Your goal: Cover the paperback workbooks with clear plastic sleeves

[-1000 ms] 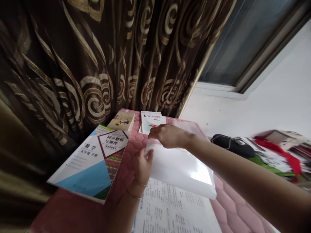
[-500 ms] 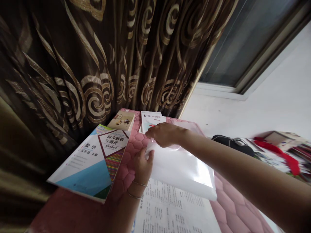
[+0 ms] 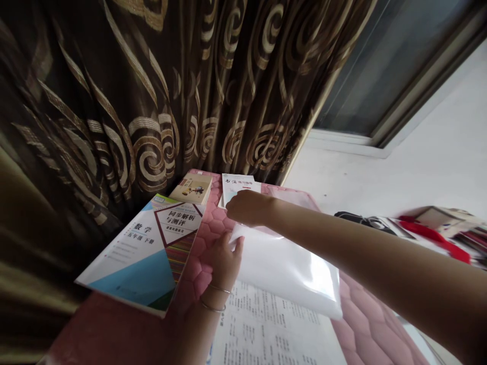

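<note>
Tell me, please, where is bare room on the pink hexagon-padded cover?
Bare: the cover right of the translucent rectangular plastic sleeve; narrowly, between the blue-white rectangular paper workbook and left hand. Crowded: where sleeve overlaps printed white paper pages.

A dark curtain (image 3: 152, 101) with tan swirls fills the upper left of the frame; a window (image 3: 365, 71) breaks the white wall (image 3: 429, 137) at upper right. A white-and-blue book (image 3: 139, 253) lies lower left, a smaller tan book (image 3: 192, 188) by its top right corner, red cloth (image 3: 433, 237) near the right edge.

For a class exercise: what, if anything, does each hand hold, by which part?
Left hand pinches the plastic sheet by its left edge; whether the right hand holds anything is hidden.
</note>
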Tool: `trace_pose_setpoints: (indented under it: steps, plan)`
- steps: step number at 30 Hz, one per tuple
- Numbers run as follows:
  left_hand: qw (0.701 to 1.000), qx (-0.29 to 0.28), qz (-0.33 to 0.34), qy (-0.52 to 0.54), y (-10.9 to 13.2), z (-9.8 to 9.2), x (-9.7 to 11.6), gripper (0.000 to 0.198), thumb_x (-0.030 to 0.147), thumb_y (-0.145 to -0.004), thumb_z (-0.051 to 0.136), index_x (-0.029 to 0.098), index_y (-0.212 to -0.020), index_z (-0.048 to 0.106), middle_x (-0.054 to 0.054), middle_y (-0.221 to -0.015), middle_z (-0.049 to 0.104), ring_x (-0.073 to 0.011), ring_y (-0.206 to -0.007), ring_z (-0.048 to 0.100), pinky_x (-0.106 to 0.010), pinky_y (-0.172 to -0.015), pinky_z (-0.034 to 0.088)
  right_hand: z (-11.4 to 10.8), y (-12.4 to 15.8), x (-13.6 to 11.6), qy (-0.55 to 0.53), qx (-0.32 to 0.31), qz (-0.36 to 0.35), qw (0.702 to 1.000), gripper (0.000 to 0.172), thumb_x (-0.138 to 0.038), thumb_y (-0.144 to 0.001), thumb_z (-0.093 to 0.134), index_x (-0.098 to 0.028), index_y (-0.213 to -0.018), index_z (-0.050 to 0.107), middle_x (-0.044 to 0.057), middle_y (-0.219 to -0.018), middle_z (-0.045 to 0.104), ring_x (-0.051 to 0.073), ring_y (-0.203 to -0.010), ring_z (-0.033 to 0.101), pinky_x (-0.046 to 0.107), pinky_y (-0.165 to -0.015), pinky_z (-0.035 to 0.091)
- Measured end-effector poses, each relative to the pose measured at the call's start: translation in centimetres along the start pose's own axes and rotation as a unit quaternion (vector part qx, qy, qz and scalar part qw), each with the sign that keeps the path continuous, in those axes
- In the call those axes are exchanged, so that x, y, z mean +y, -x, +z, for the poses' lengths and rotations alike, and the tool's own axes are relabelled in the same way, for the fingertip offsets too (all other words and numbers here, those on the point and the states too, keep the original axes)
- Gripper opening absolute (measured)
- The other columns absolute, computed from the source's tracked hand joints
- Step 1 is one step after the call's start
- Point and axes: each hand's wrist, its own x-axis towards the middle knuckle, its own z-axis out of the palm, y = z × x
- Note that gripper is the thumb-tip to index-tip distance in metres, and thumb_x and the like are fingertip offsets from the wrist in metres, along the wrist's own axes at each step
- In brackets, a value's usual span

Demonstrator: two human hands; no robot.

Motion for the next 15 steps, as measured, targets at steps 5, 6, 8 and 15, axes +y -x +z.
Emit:
trace_pose_setpoints:
  steps: [5,6,8,15]
  plan:
    - [1.0,-0.007,-0.003,0.022,-0.04,-0.41,0.27,0.022,0.039,-0.087,0.059,0.019,-0.081,0.066,-0.007,-0.073,0.071,-0.0212,-0.069,0.064,-0.029,-0.061,0.043,0.05,0.19,0.29,-0.012,0.006,-0.009,1.0,0.023,0.002,-0.078,0.058,-0.012,-0.089,0.073,0.01,-0.091,0.072,0.02,-0.083,0.066,0.029,-0.065,0.044]
    - [1.0,-0.004,-0.006,0.029,-0.05,-0.47,0.33,0.022,0.039,-0.087,0.058,0.019,-0.081,0.066,-0.007,-0.073,0.07,-0.021,-0.069,0.064,-0.028,-0.062,0.043,-0.04,0.3,0.35,-0.018,0.0,-0.006,1.0,0.023,0.001,-0.077,0.058,-0.012,-0.089,0.072,0.009,-0.088,0.071,0.019,-0.081,0.066,0.028,-0.063,0.044]
    - [0.999,0.0,-0.014,0.04,-0.09,-0.56,0.46,0.022,0.038,-0.087,0.057,0.019,-0.081,0.066,-0.006,-0.072,0.07,-0.021,-0.068,0.063,-0.029,-0.062,0.043,-0.24,0.54,0.41,-0.034,-0.01,0.003,0.999,0.023,0.001,-0.077,0.056,-0.013,-0.087,0.072,0.008,-0.084,0.071,0.018,-0.078,0.065,0.028,-0.06,0.042]
    - [0.996,-0.009,-0.027,0.08,-0.14,-0.74,0.53,0.023,0.04,-0.087,0.055,0.02,-0.078,0.062,-0.006,-0.073,0.068,-0.0212,-0.07,0.063,-0.029,-0.065,0.044,0.24,0.35,0.47,-0.049,0.002,0.007,0.999,0.026,0.001,-0.075,0.056,-0.013,-0.089,0.073,0.01,-0.088,0.072,0.019,-0.074,0.064,0.031,-0.06,0.042]
